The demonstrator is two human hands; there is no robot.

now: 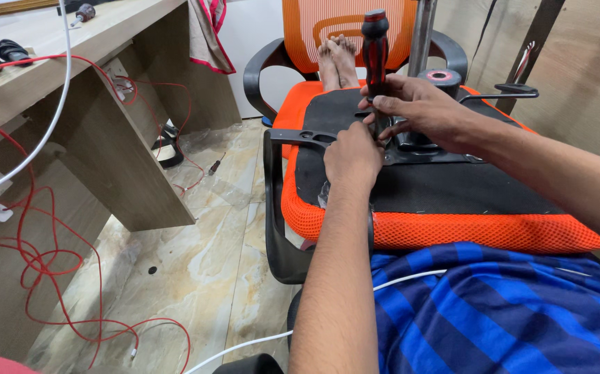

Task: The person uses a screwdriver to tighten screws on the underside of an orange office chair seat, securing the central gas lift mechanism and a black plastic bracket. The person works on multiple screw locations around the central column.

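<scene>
- Office chair (452,228) with orange mesh lies tipped over across the person's lap, black underside of the seat facing up.
- Right hand (421,107) has its grip closed around the lower shaft of a screwdriver (375,48) with a red and black handle, held upright over the metal seat plate (424,149) near the middle of the underside.
- Left hand (352,158) rests just beside the plate's left edge, fingers curled down; whether its grip holds a screw or only steadies the plate cannot be told.
- Progress, as a judgement: the plate sits on the seat and the gas cylinder (442,77) stands in it, but fastening looks under way, not finished; screw heads are hidden by the hands.
- Armrest (272,208), black, hangs off the seat's left edge.
- Bare feet (336,59) rest against the chair back beyond the hands.
- Red wires (43,263) loop over the marble floor (196,277) beside a wooden desk (120,138); a second small screwdriver (215,166) lies on the floor.
</scene>
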